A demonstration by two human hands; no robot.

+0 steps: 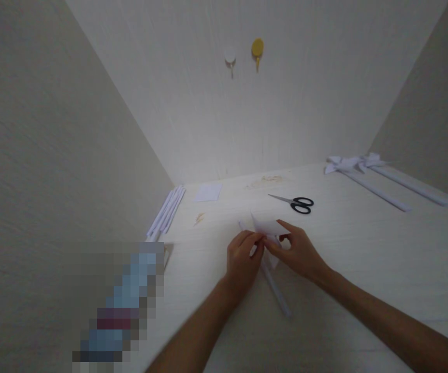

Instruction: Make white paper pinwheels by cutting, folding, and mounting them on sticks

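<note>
Near the middle of the table, my left hand [245, 259] is closed in a pinch at the center of a white paper pinwheel [267, 228]. My right hand [299, 254] grips the pinwheel's paper from the other side, with thumb and forefinger bent around it. A rolled white paper stick [276, 292] slants from beneath both hands toward me, and its far tip shows past my left fingers. The fingertips hide the spot where paper and stick meet. Black-handled scissors [300, 203] lie beyond my right hand, blades pointing left.
Two paper pinwheels on sticks [375, 189] lie at the right. Several rolled paper sticks [167, 210] lie at the left wall, near a white paper square [208, 192]. Small tan pieces [199, 218] are scattered on the table. A blurred-out object [126, 295] covers the lower left. Hooks [257, 48] are on the back wall.
</note>
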